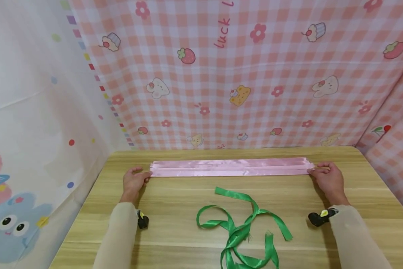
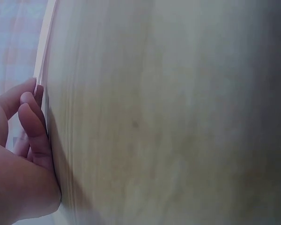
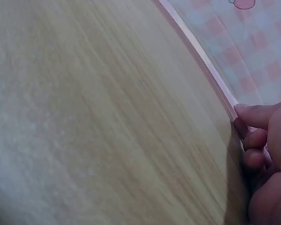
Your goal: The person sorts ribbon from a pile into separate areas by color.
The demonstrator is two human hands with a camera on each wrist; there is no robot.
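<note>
Pink satin ribbon strips (image 1: 228, 167) lie side by side across the back of the table, stretched out straight and lengthwise. At their left end my left hand (image 1: 134, 183) pinches the end of the front strip between thumb and finger. My right hand (image 1: 330, 181) pinches the other end in the same way. In the left wrist view the ribbon edge (image 2: 47, 28) runs up from the fingertips. The right wrist view shows the ribbon (image 3: 196, 51) leading away from the thumb and finger. Both hands rest low, close to the tabletop.
A loose tangle of green satin ribbon (image 1: 240, 233) lies on the wooden table (image 1: 174, 209), between the forearms and nearer to me. Behind the table hangs a pink checked cloth (image 1: 208, 78); a white patterned cloth (image 1: 46, 112) hangs at the left.
</note>
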